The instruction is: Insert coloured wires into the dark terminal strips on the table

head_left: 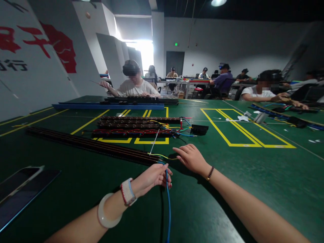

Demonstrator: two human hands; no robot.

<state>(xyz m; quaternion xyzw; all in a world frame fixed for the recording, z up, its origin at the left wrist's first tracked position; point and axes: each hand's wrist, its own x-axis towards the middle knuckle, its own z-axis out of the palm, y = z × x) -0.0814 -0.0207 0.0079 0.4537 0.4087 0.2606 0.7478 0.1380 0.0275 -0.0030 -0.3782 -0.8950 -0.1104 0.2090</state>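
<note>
A long dark strip bundle (93,145) lies slantwise on the green table, its near end by my hands. My left hand (158,175) is closed on a blue cable (168,206), which hangs down toward the bottom edge of the view. Just right of the bundle's end, my right hand (191,157) has its index finger stretched out, near the tip of a yellow-green wire (164,156); whether it touches the wire is unclear. A white cable tie (154,142) stands up from the bundle's end.
Behind lie more dark strips (131,122) with red wiring and a black connector (199,129). A blue channel (108,106) crosses the far side. Dark panels (27,185) lie at left. White scraps (243,118) are at right. People sit across the table and beyond.
</note>
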